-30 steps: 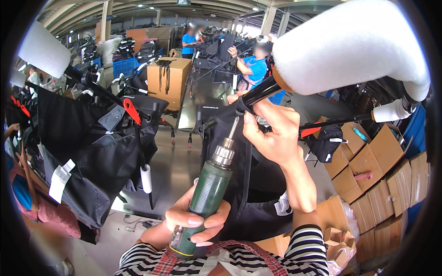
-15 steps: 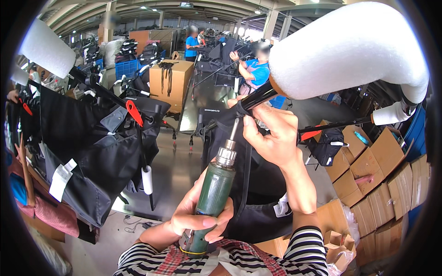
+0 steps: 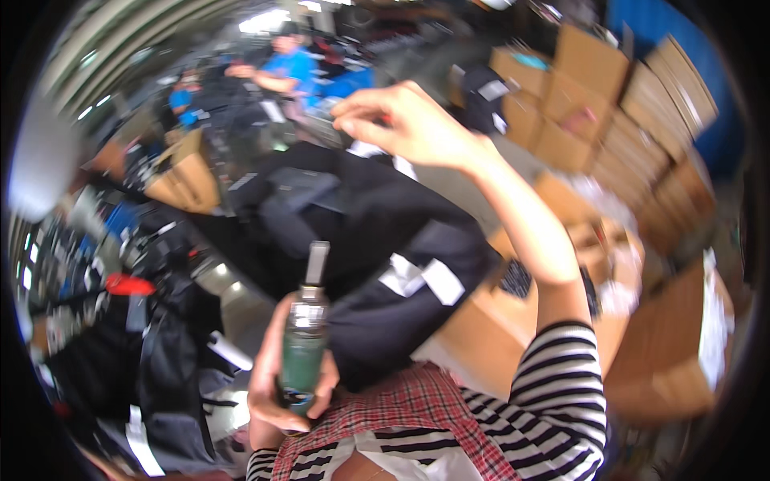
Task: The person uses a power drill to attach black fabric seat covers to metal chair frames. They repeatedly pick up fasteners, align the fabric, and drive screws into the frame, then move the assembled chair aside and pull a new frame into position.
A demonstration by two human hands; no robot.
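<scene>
My left hand (image 3: 263, 393) is wrapped round a green power screwdriver (image 3: 303, 357), held upright near my body with its metal nose upward. Behind the tool spreads a large black fabric piece (image 3: 377, 192), with white labels (image 3: 443, 282) on its lower right part. My right hand (image 3: 413, 132) is raised above the fabric's far edge, fingers bent and thumb a little apart. Nothing clearly shows between those fingers, though the picture is smeared there. The screwdriver's tip stands apart from anything solid, as far as the blur shows.
Cardboard boxes (image 3: 573, 104) are stacked at the far right, with an open carton (image 3: 674, 345) nearer. More black fabric (image 3: 152, 353) with a red part (image 3: 130, 284) hangs at the left. A blurred white shape (image 3: 40, 152) is at the left rim. A co-worker in blue (image 3: 293, 68) is farther back.
My view has swung and tilted, blurring the scene. My right hand has come away from the black tube into the air. The screwdriver has left the tube and moved lower left.
</scene>
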